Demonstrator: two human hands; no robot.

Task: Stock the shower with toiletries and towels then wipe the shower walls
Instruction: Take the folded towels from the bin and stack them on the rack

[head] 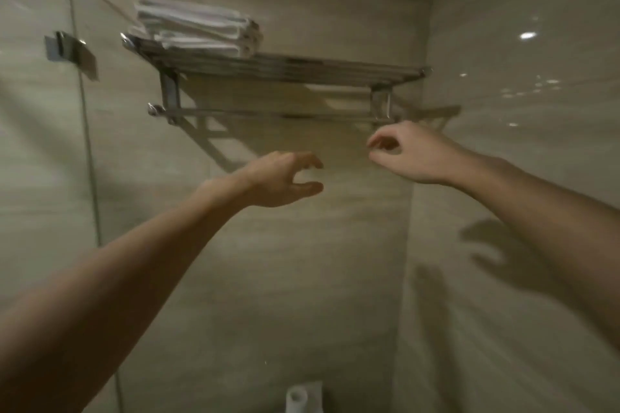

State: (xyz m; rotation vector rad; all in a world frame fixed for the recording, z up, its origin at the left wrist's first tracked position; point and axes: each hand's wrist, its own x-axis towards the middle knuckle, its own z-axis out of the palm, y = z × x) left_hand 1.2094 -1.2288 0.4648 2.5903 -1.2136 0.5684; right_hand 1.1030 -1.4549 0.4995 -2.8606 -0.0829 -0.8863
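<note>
Hands both raised, both empty. Left hand [281, 178] sits below the rack's middle, fingers and thumb loosely spread, gripping nothing. Right hand [409, 154] is just under the rack's right end, fingers loosely curled toward the thumb with a gap between, nothing pinched. Can't tell if its knuckles touch the rail.

Tiled wall [302, 278]: beige, glossy, behind and right of the rack.
Glass panel [40, 144]: left of the rack, edge-on.
Rack [302, 72]: chrome bar shelf fixed to the wall, lower rail [268, 116] hanging under it.
Towels [198, 27]: white folded stack on the rack's left end. Well apart from both hands, up and left of the left hand and farther from the right.
Clamp [70, 55]: metal, on the glass, left of the rack.
White cylinder [302, 396]: far below the rack at the frame's bottom edge, blurred, can't identify.
</note>
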